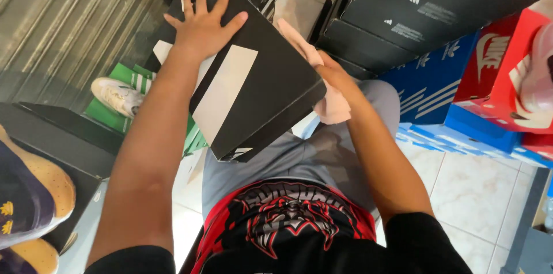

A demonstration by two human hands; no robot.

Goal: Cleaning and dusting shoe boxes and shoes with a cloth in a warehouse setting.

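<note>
I see the black shoebox (253, 87) resting tilted on my lap, my left hand (201, 26) spread flat on its lid, my right hand (331, 72) clutching a pink cloth (334, 107) against its side. Pale tiled floor (472, 187) below; stacked shoeboxes (438, 26) crowd around.

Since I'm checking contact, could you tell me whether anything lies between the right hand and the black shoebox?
Yes: a pink cloth sits between the right hand and the side of the black shoebox. The left hand lies flat on its lid, bare.
</note>
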